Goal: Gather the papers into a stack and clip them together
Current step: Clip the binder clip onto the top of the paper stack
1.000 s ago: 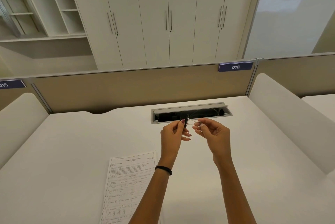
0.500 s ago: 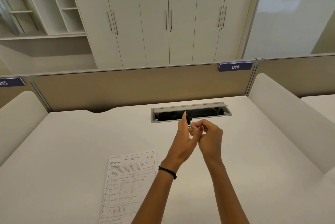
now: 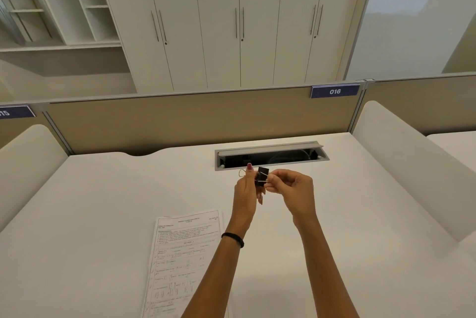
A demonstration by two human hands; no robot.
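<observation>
Holding a black binder clip between them, both hands are raised above the tabletop, just in front of the open cable slot that lies beyond the fingertips. The left hand grips the clip's body with its thumb pointing up, and one wire handle loops out past that thumb on the outer side. The right hand has its fingers curled in, pinching the other wire handle on the side facing the left hand. The papers lie flat on the tabletop well short of both hands, toward the person and beside the left forearm, below the dark wristband. They look gathered into one squared pile with the printed side up, though how many sheets it holds cannot be told, and its near end runs out of view. The gathering therefore seems done, or nearly so, while the clipping is not: the clip is apart from the pile and bites on nothing. What appears left is to set the handles for squeezing, spread the clip's mouth, bring it back to an edge of the pile and let it close over all the sheets.
</observation>
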